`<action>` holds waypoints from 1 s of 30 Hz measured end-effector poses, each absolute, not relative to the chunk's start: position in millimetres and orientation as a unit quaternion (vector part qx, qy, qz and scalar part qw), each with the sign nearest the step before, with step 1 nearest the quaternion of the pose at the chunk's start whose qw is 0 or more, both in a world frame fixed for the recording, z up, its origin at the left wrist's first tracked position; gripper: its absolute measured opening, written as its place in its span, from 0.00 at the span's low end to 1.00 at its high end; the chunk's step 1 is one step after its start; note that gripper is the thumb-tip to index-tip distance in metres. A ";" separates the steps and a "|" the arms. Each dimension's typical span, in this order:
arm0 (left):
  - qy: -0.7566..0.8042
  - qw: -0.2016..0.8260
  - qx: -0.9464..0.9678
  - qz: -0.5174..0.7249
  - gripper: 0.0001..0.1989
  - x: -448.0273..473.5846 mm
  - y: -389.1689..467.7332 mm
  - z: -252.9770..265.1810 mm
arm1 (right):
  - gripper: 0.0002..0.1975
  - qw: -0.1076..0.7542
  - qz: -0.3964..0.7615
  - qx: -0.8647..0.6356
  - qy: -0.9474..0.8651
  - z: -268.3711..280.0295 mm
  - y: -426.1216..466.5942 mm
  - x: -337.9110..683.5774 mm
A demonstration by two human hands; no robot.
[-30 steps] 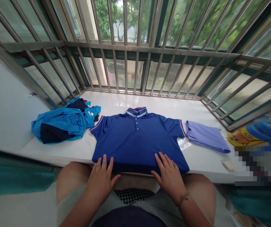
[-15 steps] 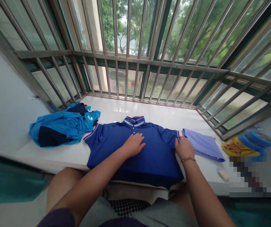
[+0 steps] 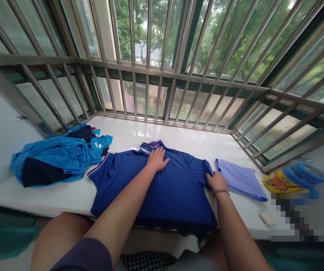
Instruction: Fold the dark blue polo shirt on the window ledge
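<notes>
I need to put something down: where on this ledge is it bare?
The widest bare ledge lies between the shirt and the window bars. A narrower strip runs in front of the blue clothes. The right side is crowded: right hand, purple cloth, yellow-and-blue cup.

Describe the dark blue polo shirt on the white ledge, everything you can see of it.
The dark blue polo shirt looks like smooth, thin knit, with short sleeves and red-and-white trim on collar and cuffs. It lies spread out on the white ledge, collar toward the window, mostly flat with some creases, its hem drooping over the front edge. The left hand lies open on the chest just below the collar, covering part of the front; the right hand is at one cuff.
</notes>
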State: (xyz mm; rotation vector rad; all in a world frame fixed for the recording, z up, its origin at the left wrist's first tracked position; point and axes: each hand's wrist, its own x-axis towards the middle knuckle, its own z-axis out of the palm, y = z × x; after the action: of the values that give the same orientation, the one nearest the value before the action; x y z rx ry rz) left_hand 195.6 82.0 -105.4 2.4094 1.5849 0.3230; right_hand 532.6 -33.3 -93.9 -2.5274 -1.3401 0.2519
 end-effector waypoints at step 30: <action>0.529 0.117 0.834 0.107 0.32 196.7 86.7 -106.0 | 0.21 0.184 0.035 -0.709 -0.679 -94.2 -123.1 466.5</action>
State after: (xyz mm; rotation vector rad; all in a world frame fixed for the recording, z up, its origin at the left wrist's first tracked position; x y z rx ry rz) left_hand 196.7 86.7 -106.0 2.4398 1.5482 0.3117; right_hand 466.5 -123.1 -94.2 -1.9999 -1.9149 0.0997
